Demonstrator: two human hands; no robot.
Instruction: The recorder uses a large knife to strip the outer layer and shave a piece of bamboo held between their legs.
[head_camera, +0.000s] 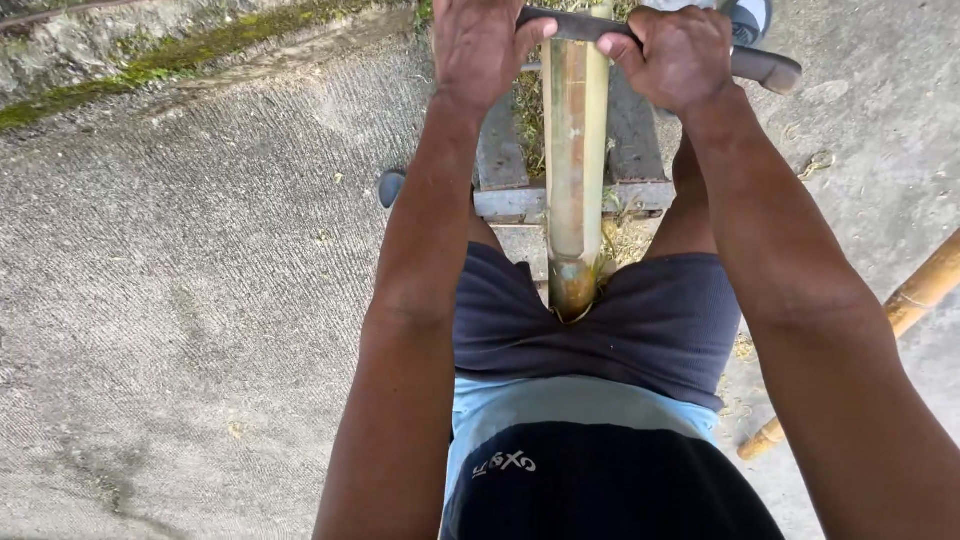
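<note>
A pale green bamboo pole (575, 150) runs away from me, its cut near end resting between my thighs. A dark metal blade (765, 68) lies across the pole at the top of the view. My left hand (478, 45) grips the blade's left end and my right hand (675, 55) grips it on the right side of the pole. Both arms reach straight forward. The pole lies along a grey wooden bench (505, 190) that I straddle.
Rough concrete ground (200, 280) spreads to the left. A mossy stone edge (120, 70) runs along the top left. Another bamboo pole (900, 310) lies on the ground at right. Bamboo shavings are scattered near the bench. A sandalled foot (748, 18) shows at the top.
</note>
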